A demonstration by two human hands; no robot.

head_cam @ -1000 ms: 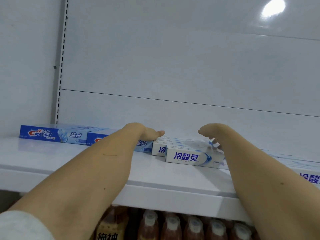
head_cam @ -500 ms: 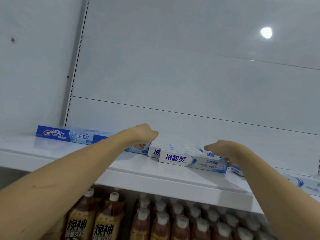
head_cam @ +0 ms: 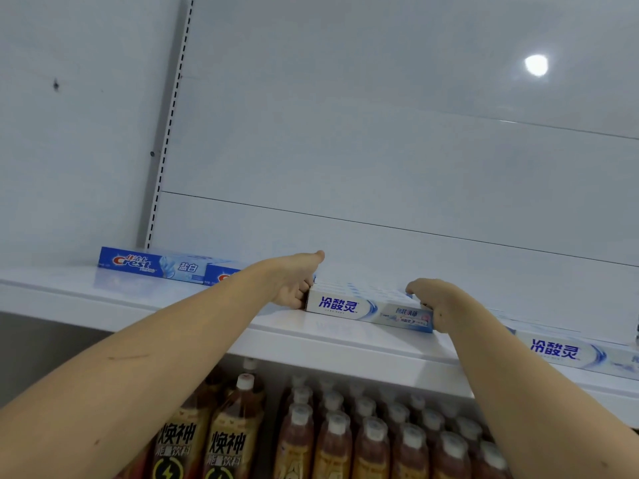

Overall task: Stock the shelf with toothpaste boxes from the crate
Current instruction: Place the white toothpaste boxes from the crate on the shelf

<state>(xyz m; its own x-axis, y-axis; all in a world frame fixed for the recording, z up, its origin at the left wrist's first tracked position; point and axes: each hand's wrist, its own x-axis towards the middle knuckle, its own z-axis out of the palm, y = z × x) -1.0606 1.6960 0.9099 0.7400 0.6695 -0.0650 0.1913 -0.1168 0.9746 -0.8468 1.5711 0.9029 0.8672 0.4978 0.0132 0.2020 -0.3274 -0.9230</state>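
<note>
Several white toothpaste boxes (head_cam: 363,307) lie side by side in a block on the white shelf (head_cam: 166,305), long sides facing me. My left hand (head_cam: 294,281) holds the block's left end, fingers curled against it and thumb stretched over the top. At the right end, my right hand (head_cam: 439,302) curls its fingers over the top edge. Two blue Crest boxes (head_cam: 152,266) lie end to end further left; my left forearm covers part of the second one. The crate is out of view.
Another white toothpaste box (head_cam: 560,350) lies at the shelf's right front edge. Behind the boxes rises the white back panel (head_cam: 345,150), with a slotted upright (head_cam: 166,150) at the left. The shelf below holds rows of brown drink bottles (head_cam: 345,437).
My left hand has dropped from above the Crest box to the left end of the white block. My right hand has come down onto its right end. The front box now sits flush with the others.
</note>
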